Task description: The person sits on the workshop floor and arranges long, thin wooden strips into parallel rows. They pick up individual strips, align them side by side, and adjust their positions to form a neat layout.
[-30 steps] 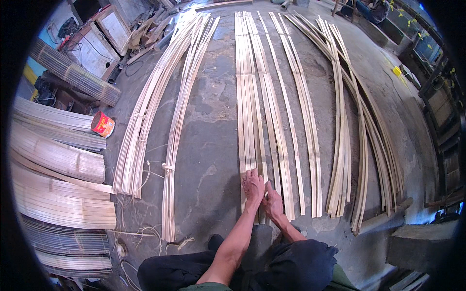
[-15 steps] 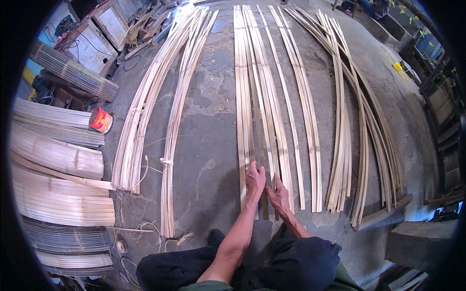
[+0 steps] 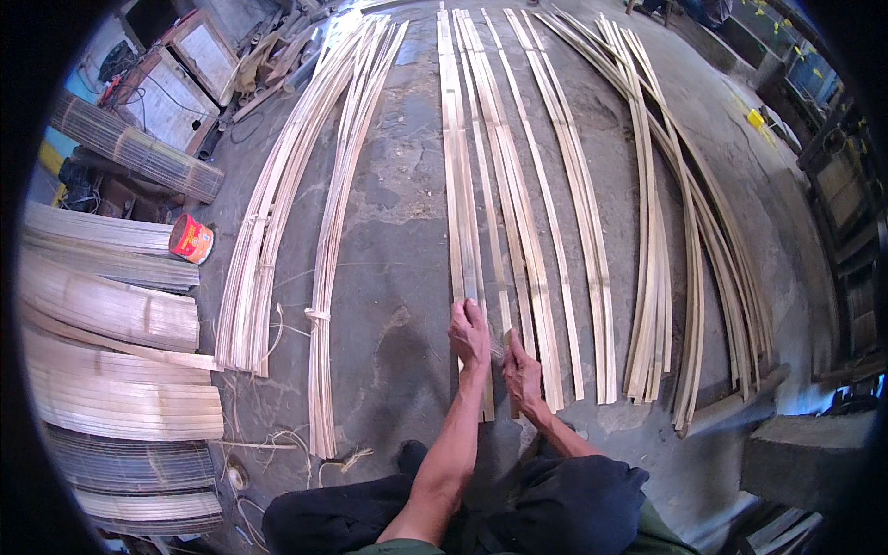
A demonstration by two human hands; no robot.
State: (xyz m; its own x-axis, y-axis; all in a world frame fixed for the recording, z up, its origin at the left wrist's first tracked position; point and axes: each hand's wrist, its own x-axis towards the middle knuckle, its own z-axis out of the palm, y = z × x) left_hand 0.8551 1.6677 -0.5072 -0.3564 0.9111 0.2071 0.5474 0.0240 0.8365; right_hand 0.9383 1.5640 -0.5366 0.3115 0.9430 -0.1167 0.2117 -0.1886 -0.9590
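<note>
Long pale bamboo strips (image 3: 462,185) lie side by side on the concrete floor, running away from me. My left hand (image 3: 470,335) presses flat on the near end of the leftmost strips of this group. Just to its right, my right hand (image 3: 523,370) rests on the near end of a neighbouring narrow strip (image 3: 504,305), fingers curled over it. Both hands touch the strips close to their near ends. My dark-trousered knees (image 3: 555,499) show at the lower edge.
Tied bundles of strips (image 3: 324,277) lie to the left, more loose curved strips (image 3: 647,277) to the right. Stacked woven bamboo mats (image 3: 111,370) and a red tin (image 3: 191,239) sit at far left. A concrete block (image 3: 795,453) stands at lower right; wooden frames (image 3: 176,83) at upper left.
My view has shifted slightly closer over the strips. Both hands have slid a little forward along the near ends of the strips, the left one now further ahead of the right.
</note>
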